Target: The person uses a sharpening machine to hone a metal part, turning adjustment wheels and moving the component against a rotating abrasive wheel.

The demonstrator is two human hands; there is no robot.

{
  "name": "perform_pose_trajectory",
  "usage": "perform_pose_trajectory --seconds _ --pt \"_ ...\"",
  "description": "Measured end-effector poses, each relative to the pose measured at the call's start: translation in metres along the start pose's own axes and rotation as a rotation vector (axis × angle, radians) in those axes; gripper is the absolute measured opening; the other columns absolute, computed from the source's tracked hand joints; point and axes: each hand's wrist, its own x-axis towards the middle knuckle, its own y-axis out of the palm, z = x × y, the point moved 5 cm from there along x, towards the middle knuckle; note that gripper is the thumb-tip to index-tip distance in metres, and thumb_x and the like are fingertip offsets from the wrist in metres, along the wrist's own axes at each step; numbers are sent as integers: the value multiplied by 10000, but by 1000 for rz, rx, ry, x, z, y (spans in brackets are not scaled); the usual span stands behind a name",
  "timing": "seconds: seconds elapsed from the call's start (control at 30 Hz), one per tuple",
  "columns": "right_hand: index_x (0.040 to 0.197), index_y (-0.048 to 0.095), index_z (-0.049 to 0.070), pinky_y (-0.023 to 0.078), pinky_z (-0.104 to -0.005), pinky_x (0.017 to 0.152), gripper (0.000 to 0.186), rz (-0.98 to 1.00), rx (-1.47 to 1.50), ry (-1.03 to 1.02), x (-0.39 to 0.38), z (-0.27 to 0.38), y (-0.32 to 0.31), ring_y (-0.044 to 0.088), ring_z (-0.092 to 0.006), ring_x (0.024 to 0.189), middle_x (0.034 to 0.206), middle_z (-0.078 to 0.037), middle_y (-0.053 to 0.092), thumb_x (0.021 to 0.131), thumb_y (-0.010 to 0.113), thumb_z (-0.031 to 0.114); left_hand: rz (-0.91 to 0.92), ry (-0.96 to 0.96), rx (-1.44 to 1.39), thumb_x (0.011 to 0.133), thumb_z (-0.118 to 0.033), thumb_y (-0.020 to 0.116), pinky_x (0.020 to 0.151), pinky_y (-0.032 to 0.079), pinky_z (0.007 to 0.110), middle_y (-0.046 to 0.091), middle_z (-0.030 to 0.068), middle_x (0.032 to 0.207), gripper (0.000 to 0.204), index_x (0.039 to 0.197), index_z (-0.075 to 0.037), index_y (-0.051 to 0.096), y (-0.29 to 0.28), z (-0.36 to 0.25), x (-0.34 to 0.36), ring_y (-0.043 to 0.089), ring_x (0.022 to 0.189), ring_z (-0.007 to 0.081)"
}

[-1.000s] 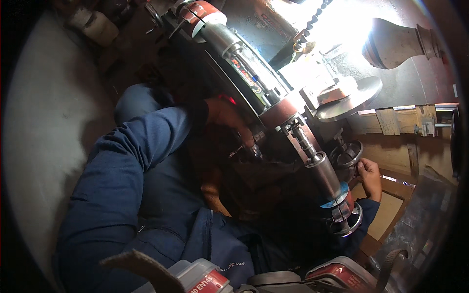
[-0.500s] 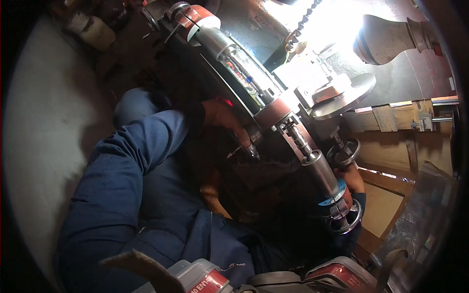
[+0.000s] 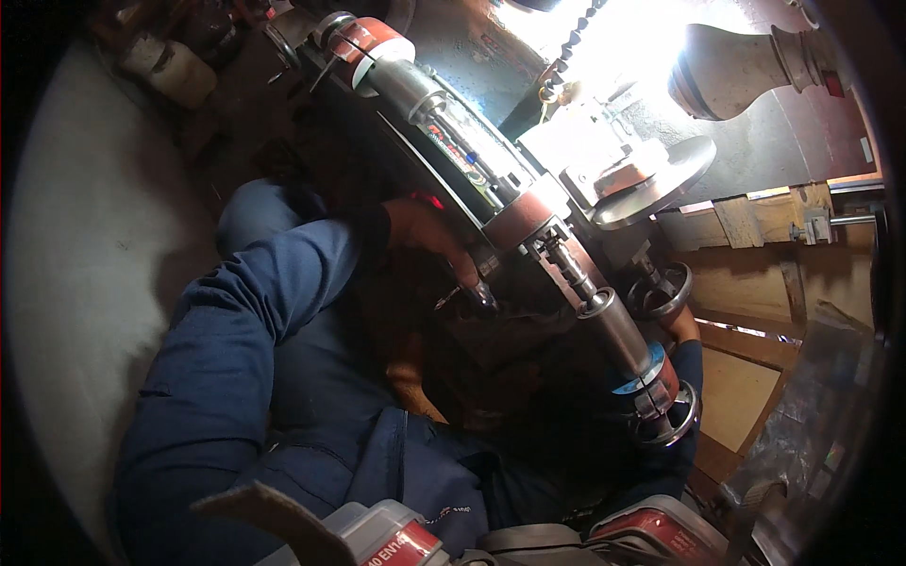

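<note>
A machine with two cylindrical metal housings point(image 3: 618, 335) and red-painted collars point(image 3: 514, 217) runs diagonally across my view. My left hand point(image 3: 434, 241) reaches under its left side, fingers curled down on a small chrome handle point(image 3: 482, 294) in shadow. My right hand point(image 3: 683, 325) is at the far side of the machine, against the lower part of a small handwheel point(image 3: 665, 292); its fingers are hidden behind the wheel. A larger chrome handwheel point(image 3: 678, 429) caps the near end of the machine. Beside the middle collar is a wide metal disc point(image 3: 661, 203), brightly lit.
A bulbous lamp-like fitting point(image 3: 727, 75) juts in at top right. Wooden boards point(image 3: 741, 396) and a clear plastic sheet point(image 3: 793, 434) line the right. A pale floor point(image 3: 75, 283) lies left, with containers point(image 3: 170, 71) above. Respirator filters point(image 3: 396, 538) sit at the lower edge.
My right hand has slid from the handwheel's outer right rim to beneath it, its fingers now out of sight. The machine sits slightly higher and further left in view. My left hand keeps its hold.
</note>
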Motion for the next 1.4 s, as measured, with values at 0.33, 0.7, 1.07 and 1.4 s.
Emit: perform_pose_trajectory --seconds 0.33,0.7,1.07,1.4 --pt "1061 654 2 495 -319 751 239 -90 71 12 3 20 -41 613 -160 829 922 -49 685 830 598 31 -215 47 15 782 -165 737 828 507 318 700 51 973 265 1010 -47 671 -15 9 14 643 876 169" --pt "1023 627 -41 437 -241 658 192 -100 310 72 -42 42 -62 537 -78 721 809 1 620 939 520 94 -33 5 -218 765 -135 742 843 498 326 696 53 976 277 1013 -38 669 -18 22 31 638 897 170" --pt "836 628 -1 422 -253 648 186 75 388 104 -68 62 -24 527 -81 690 742 8 607 916 576 158 -150 70 -82 749 -117 750 862 493 324 691 60 981 291 1015 -35 666 -9 4 15 633 921 181" --pt "1166 602 38 471 -324 866 371 102 245 257 -50 52 9 569 -158 1016 1146 -79 628 797 619 -4 -127 23 -160 727 -98 760 841 494 332 693 66 964 286 991 -31 675 -12 13 20 633 899 188"
